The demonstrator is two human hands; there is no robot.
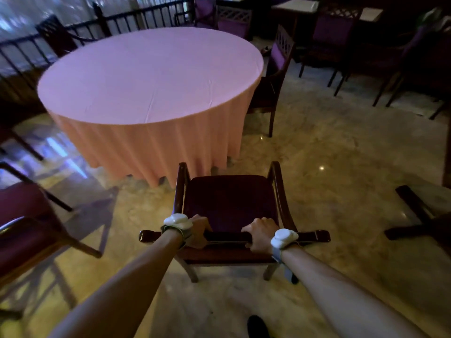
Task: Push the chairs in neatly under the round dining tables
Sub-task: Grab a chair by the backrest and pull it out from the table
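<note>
Your left hand [198,231] and right hand [260,235]: both curled tight round the top rail of one dark chair [229,203]. Chair: seat facing the round table [148,76], front edge just short of the pink cloth's hem. Bare marble floor [329,147] to its right. Second chair [273,76]: tucked at the table's right edge.

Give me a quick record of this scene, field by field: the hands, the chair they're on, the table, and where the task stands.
left hand: grips the top rail of the chair back
right hand: grips the same rail
chair: faces the table, seat wholly outside the cloth, front edge near the hem
table: round, pink cloth hanging to the floor, nothing on top
side chair: at the table's right edge, seat partly under
floor: glossy marble
task state: held chair not yet pushed in
</note>
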